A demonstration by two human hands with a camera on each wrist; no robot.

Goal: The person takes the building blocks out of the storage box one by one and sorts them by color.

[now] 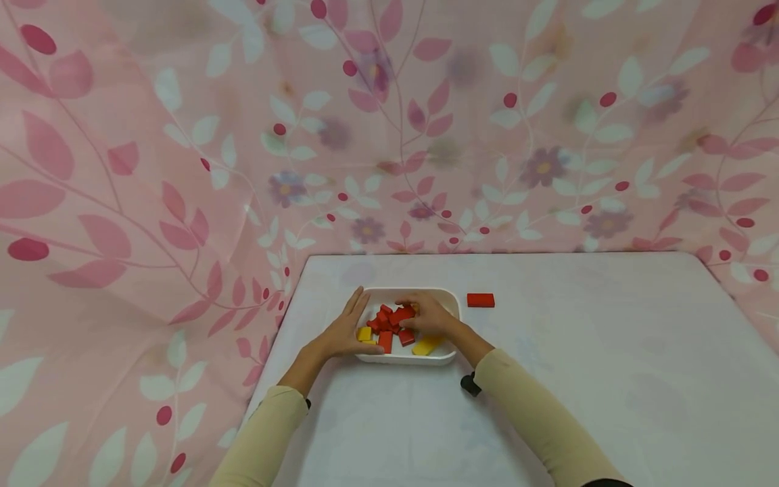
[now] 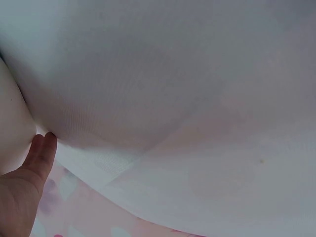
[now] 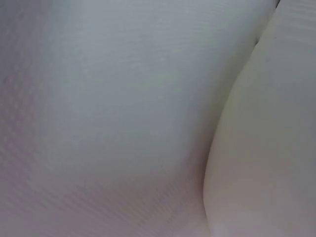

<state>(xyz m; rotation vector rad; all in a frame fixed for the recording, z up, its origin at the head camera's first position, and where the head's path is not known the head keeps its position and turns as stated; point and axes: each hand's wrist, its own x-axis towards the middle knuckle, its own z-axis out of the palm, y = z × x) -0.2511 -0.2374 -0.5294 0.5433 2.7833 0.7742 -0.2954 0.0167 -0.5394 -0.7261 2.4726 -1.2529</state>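
A white dish (image 1: 447, 296) sits on the table and holds several red blocks (image 1: 386, 322) and a few yellow blocks (image 1: 426, 346). My left hand (image 1: 343, 331) lies flat against the dish's left side, fingers straight. My right hand (image 1: 429, 316) reaches into the dish and its fingers curl on a red block (image 1: 402, 314) on top of the pile. One more red block (image 1: 480, 300) lies on the table just right of the dish. In the left wrist view only a fingertip (image 2: 43, 148) against the dish's white wall (image 2: 12, 128) shows. In the right wrist view only the dish wall (image 3: 266, 148) and the tablecloth show.
The table is covered with a pale cloth (image 1: 578, 352). A pink floral curtain (image 1: 389, 135) hangs behind and to both sides of the table. The table's left edge (image 1: 274, 345) runs close to my left forearm.
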